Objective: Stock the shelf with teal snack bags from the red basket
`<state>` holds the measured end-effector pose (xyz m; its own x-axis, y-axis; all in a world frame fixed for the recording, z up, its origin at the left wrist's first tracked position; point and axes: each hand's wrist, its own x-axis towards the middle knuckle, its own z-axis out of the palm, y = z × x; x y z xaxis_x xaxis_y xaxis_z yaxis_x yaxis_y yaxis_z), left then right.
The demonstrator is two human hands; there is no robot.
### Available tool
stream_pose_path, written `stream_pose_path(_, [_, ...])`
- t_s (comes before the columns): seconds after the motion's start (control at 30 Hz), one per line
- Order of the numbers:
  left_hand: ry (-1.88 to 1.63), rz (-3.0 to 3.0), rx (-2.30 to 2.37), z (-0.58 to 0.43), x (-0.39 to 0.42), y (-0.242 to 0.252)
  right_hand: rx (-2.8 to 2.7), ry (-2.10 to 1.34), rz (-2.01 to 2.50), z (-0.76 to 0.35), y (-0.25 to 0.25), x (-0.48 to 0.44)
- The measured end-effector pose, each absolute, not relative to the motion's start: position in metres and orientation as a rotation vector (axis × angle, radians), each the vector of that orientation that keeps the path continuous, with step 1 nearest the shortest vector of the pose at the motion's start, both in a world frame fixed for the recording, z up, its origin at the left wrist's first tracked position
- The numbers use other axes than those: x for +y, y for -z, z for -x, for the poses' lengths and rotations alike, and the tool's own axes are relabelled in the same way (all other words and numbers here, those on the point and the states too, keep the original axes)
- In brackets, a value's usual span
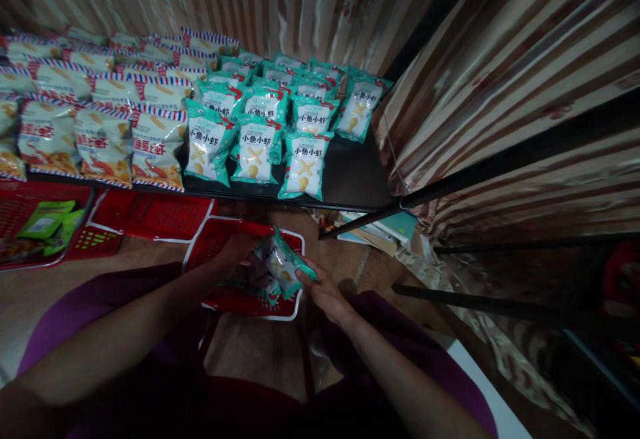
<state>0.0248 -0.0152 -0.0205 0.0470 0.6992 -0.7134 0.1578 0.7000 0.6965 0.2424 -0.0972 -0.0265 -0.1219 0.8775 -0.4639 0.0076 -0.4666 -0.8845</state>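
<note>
A teal and white snack bag [281, 263] is pinched at its lower right corner by my right hand [320, 286], closed on it. It hangs tilted over a red plastic basket [295, 239] on the floor. My left hand [241, 250] reaches over the basket at the bag's left side; its fingers are in shadow and partly hidden, so whether it grips anything is unclear. Under the held bag, more dark packaging shows in the basket. On the black shelf [350, 176] above, matching teal snack bags [255, 149] stand in rows, the rightmost leaning.
White snack bags with red and blue striped edges [157, 146] fill the shelf's left part. More red baskets [150, 212] stand below, one holding green packets [47, 219]. Black metal bars [480, 169] cross the right side before striped curtains [530, 72]. Books [380, 229] lie under the shelf.
</note>
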Motion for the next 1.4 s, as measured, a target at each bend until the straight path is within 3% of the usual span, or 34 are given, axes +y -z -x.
stream_pose_path(0.37, [-0.539,-0.694,1.335,-0.026,-0.02,0.024,-0.505,-1.878,1.482,-0.239,0.017,-0.098])
stream_pose_path(0.67, [-0.604,-0.753,1.378,-0.026,-0.015,0.037,-0.696,-1.965,1.403,-0.238,0.01,-0.095])
stream_pose_path(1.07, [-0.617,-0.818,1.285,-0.036,-0.018,0.016,-0.674,-1.935,1.462,-0.237,0.016,-0.095])
stream_pose_path(1.4, [-0.348,-0.701,1.014,-0.042,-0.041,0.022,-0.492,-1.905,1.462,-0.233,0.01,-0.09])
